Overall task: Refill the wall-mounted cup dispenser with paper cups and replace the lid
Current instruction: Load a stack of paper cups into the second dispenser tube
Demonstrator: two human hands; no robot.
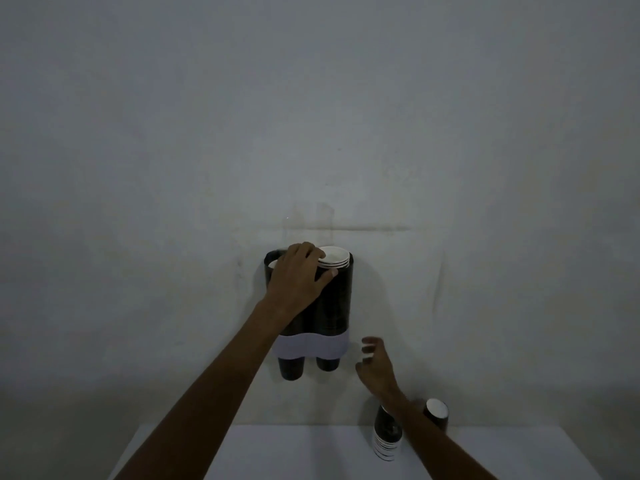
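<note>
The wall-mounted cup dispenser (334, 306) has two dark tubes and a pale band at its base, with a dark cup bottom sticking out under each tube. White rims of stacked paper cups (336, 258) rise from the right tube. My left hand (298, 275) lies over the top of the left tube. Its fingers and thumb pinch the rims of that stack. My right hand (375, 365) hovers below and to the right of the dispenser, fingers apart and holding nothing.
A white table (277, 452) stands below against the grey wall. On its right side is a stack of dark paper cups (386, 436), and a further dark cup (437, 412) sits behind my right forearm.
</note>
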